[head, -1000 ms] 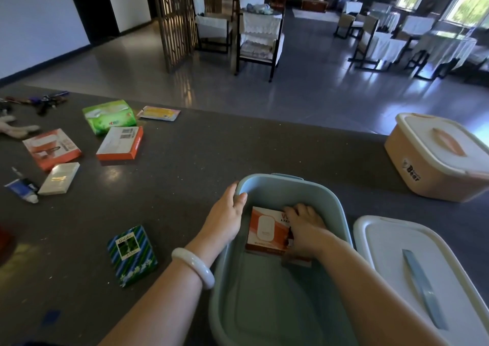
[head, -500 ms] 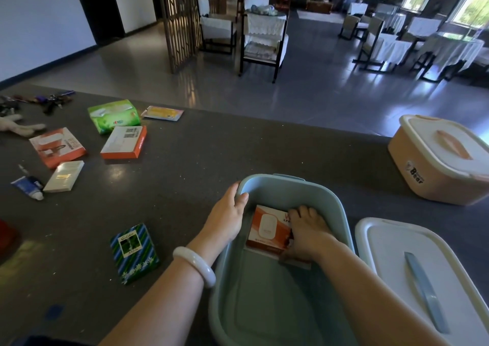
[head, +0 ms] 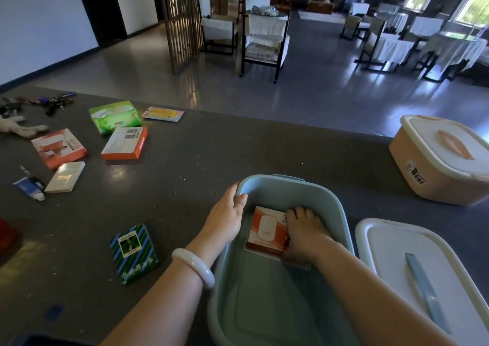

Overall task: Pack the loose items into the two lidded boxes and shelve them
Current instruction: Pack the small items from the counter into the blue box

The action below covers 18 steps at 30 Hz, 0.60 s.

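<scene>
An open pale-blue box (head: 328,197) stands at the near edge of the dark counter. My left hand (head: 227,216) grips its left rim, thumb inside. My right hand (head: 304,233) is down inside the box and holds an orange-and-white carton (head: 266,230) by its right side, against the box floor. The box's white lid (head: 391,261) with a blue handle lies to the right. A peach box (head: 436,184) with its white lid on stands at the far right. A green-and-blue striped packet (head: 133,253) lies left of the blue box.
Loose items lie on the counter's left part: a green tissue pack (head: 115,116), a yellow sachet (head: 162,114), two orange cartons (head: 124,143) (head: 59,147), a white packet (head: 64,177), a blue tube (head: 29,188), keys (head: 53,102) and a plush toy (head: 18,127). Chairs and tables stand beyond.
The orange carton has settled a little lower and nearer in the box under my right hand. My left hand stays on the rim.
</scene>
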Each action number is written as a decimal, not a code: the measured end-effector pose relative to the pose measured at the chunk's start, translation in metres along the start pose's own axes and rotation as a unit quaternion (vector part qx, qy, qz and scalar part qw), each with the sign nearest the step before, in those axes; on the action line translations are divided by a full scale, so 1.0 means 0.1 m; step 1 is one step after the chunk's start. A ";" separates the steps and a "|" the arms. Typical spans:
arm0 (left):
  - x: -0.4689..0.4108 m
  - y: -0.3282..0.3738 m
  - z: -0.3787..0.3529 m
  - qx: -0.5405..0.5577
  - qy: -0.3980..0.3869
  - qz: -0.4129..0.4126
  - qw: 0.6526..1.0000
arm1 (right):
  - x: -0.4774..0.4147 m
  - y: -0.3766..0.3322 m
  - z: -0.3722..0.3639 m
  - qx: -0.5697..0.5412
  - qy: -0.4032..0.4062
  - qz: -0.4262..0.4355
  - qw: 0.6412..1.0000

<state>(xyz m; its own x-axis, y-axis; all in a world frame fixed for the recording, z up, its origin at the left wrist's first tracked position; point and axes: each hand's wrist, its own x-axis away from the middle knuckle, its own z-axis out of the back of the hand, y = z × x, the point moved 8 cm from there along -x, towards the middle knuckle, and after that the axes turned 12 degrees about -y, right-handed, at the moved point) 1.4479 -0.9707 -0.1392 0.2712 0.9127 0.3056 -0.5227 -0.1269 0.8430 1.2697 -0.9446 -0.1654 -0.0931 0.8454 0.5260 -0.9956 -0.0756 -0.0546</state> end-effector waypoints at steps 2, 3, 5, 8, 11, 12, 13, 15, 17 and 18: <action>-0.01 -0.01 -0.01 0.007 0.001 -0.003 1.000 | 0.00 0.01 0.00 -0.004 -0.002 -0.002 1.000; -0.01 -0.02 -0.01 0.011 0.001 -0.002 1.000 | -0.01 0.01 0.00 -0.006 -0.005 -0.003 1.000; -0.01 -0.02 -0.01 0.015 0.002 -0.002 1.000 | 0.00 0.01 0.01 -0.010 -0.006 -0.003 1.000; -0.01 -0.02 -0.01 0.018 0.000 -0.002 1.000 | 0.02 0.00 0.01 -0.009 -0.003 -0.005 1.000; 0.02 -0.01 -0.02 0.015 -0.002 0.000 1.000 | 0.03 0.00 0.01 0.000 0.002 -0.007 1.000; 0.03 0.00 -0.02 0.013 0.000 -0.001 1.000 | 0.04 0.00 0.01 0.004 0.000 -0.007 1.000; 0.04 0.00 -0.02 0.011 0.001 -0.001 1.000 | 0.04 0.00 0.01 0.008 -0.004 -0.008 1.000; 0.05 0.02 -0.02 0.000 0.000 -0.002 1.000 | 0.07 0.00 0.02 0.003 -0.005 -0.008 1.000; 0.07 0.04 -0.01 -0.013 -0.002 -0.008 1.000 | 0.12 -0.01 0.10 -0.026 0.020 -0.002 0.999; 0.07 0.06 0.00 -0.019 0.000 -0.011 1.000 | 0.16 -0.03 0.18 -0.044 0.046 0.003 0.998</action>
<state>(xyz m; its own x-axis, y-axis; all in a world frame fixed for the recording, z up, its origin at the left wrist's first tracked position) 1.4468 -0.9647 -0.1322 0.2840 0.9149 0.2868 -0.5461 -0.0916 0.8327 1.2713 -0.9400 -0.1417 -0.0931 0.8903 0.4458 -0.9903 -0.0364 -0.1342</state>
